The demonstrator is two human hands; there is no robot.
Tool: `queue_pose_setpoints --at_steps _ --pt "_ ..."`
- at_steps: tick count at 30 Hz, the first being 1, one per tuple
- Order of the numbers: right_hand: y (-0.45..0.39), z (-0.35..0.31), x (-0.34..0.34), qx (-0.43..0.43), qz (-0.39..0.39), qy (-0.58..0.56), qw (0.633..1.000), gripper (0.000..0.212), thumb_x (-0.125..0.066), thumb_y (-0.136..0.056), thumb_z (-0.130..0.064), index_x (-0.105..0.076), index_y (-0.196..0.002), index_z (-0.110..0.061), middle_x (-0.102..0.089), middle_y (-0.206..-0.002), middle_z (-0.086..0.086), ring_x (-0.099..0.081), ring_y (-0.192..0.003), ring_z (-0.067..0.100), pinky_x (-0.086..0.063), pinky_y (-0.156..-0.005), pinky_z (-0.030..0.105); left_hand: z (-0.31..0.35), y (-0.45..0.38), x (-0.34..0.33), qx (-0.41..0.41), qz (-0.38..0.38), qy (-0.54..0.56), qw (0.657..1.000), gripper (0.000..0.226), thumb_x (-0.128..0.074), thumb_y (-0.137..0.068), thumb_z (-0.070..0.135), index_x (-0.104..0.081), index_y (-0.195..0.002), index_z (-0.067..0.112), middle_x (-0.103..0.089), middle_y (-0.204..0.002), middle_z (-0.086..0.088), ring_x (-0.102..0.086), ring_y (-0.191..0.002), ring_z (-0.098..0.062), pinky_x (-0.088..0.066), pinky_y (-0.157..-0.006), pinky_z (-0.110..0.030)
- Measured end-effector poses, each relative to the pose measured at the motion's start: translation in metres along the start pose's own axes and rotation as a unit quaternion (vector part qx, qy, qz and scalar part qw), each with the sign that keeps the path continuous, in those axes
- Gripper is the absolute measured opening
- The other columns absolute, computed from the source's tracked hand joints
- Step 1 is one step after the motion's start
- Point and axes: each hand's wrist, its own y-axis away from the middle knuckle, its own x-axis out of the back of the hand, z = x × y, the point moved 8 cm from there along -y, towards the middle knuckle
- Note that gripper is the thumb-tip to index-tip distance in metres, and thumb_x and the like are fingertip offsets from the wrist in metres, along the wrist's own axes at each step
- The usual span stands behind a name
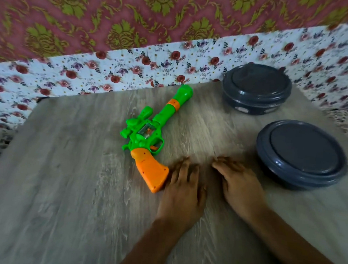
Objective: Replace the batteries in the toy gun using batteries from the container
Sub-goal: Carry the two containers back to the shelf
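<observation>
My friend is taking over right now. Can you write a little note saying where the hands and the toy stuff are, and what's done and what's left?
Left hand: open, flat on the table, right beside the toy gun's orange grip.
Right hand: open, flat on the table, holding nothing.
Toy gun: lies on its side, muzzle pointing away.
Near container and far container: right of the gun, lids on.
Done: nothing yet.
Left: open a container, find batteries, swap them in.

We note a grey wood-grain table (pixel 64 185). On it: a green and orange toy gun (pixel 152 134) at centre, muzzle toward 1 o'clock; two lidded dark grey containers, one at 1 o'clock (pixel 255 88), one at 3 o'clock (pixel 301 154); left hand (pixel 183 193) and right hand (pixel 239 185) resting flat at 5 o'clock.
</observation>
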Motion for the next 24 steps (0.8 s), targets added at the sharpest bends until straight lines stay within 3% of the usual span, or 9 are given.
queue_pose_setpoints --at_steps 4,8,10,12,15,17,19,21,24 --pt "-0.001 -0.004 0.01 -0.019 -0.032 0.022 0.999 0.045 -0.036 -0.072 -0.015 -0.07 -0.101 -0.018 -0.072 -0.105 0.006 -0.07 -0.091 0.022 -0.055 -0.076 0.04 0.003 0.0 -0.001 0.007 -0.047 0.02 0.999 0.05 -0.041 -0.082 0.035 -0.063 -0.118 0.007 -0.06 -0.127 -0.018 -0.058 -0.118 -0.033 -0.041 -0.104 -0.04" --pt "0.012 -0.011 0.002 -0.104 -0.153 -0.004 0.983 0.046 -0.031 -0.093 -0.027 -0.039 -0.138 -0.024 -0.035 -0.149 0.0 -0.031 -0.138 0.018 -0.019 -0.114 0.037 0.0 0.0 -0.011 0.04 -0.157 0.027 0.986 0.056 -0.039 -0.074 0.037 -0.068 -0.11 0.005 -0.065 -0.118 -0.019 -0.065 -0.106 -0.037 -0.053 -0.086 -0.045" --pt "0.018 -0.022 0.018 -0.1 -0.142 -0.029 0.984 0.052 -0.028 -0.085 -0.037 -0.056 -0.125 -0.021 -0.054 -0.135 0.002 -0.05 -0.125 0.017 -0.034 -0.106 0.033 0.001 -0.001 -0.009 0.038 -0.202 0.007 0.979 0.062 -0.037 -0.067 0.041 -0.072 -0.104 0.006 -0.069 -0.111 -0.017 -0.069 -0.097 -0.036 -0.056 -0.076 -0.044" --pt "0.022 -0.029 0.037 -0.095 -0.101 -0.035 0.99 0.044 -0.034 -0.073 -0.039 -0.072 -0.092 -0.029 -0.073 -0.098 -0.006 -0.07 -0.089 0.011 -0.054 -0.079 0.03 0.002 -0.003 -0.003 0.029 -0.209 -0.017 0.977 0.065 -0.034 -0.062 0.046 -0.075 -0.096 0.009 -0.072 -0.103 -0.014 -0.072 -0.087 -0.031 -0.058 -0.067 -0.037" --pt "0.027 -0.023 0.032 -0.107 -0.13 -0.053 0.984 0.038 -0.036 -0.081 -0.044 -0.069 -0.095 -0.033 -0.07 -0.106 -0.01 -0.064 -0.101 0.01 -0.048 -0.092 0.034 0.0 -0.008 -0.002 0.01 -0.195 -0.032 0.98 0.066 -0.032 -0.063 0.05 -0.077 -0.091 0.01 -0.073 -0.098 -0.014 -0.073 -0.082 -0.03 -0.059 -0.062 -0.035" --pt "0.031 -0.021 0.035 -0.132 -0.121 -0.06 0.982 0.03 -0.038 -0.091 -0.035 -0.06 -0.112 -0.031 -0.066 -0.114 -0.007 -0.059 -0.107 0.012 -0.042 -0.098 0.033 0.001 -0.006 0.004 0.01 -0.214 -0.041 0.976 0.065 -0.034 -0.065 0.048 -0.075 -0.096 0.008 -0.071 -0.105 -0.018 -0.072 -0.087 -0.034 -0.059 -0.066 -0.037" --pt "0.031 -0.015 0.051 -0.168 -0.079 -0.092 0.978 0.026 -0.043 -0.095 -0.027 -0.059 -0.115 -0.023 -0.066 -0.109 -0.002 -0.061 -0.1 0.015 -0.044 -0.091 0.025 0.006 -0.005 0.02 0.001 -0.226 -0.026 0.974 0.062 -0.039 -0.079 0.039 -0.06 -0.123 0.001 -0.052 -0.134 -0.027 -0.056 -0.117 -0.044 -0.051 -0.091 -0.044" --pt "0.03 -0.012 0.071 -0.188 -0.04 -0.113 0.975 0.022 -0.048 -0.094 -0.026 -0.063 -0.104 -0.014 -0.066 -0.098 0.001 -0.06 -0.09 0.015 -0.041 -0.076 0.019 0.011 -0.005 0.019 0.007 -0.25 0.012 0.968 0.063 -0.039 -0.094 0.033 -0.022 -0.148 0.006 -0.011 -0.157 -0.02 -0.015 -0.144 -0.038 -0.02 -0.115 -0.045" --pt "0.019 0.0 0.108 -0.201 0.015 -0.143 0.969 0.022 -0.05 -0.092 -0.027 -0.062 -0.086 -0.01 -0.054 -0.085 0.002 -0.051 -0.075 0.014 -0.036 -0.065 0.021 0.016 -0.016 0.018 0.039 -0.239 0.056 0.969 0.068 -0.033 -0.094 0.042 -0.016 -0.15 0.007 -0.005 -0.158 -0.019 -0.006 -0.146 -0.036 -0.009 -0.117 -0.042"
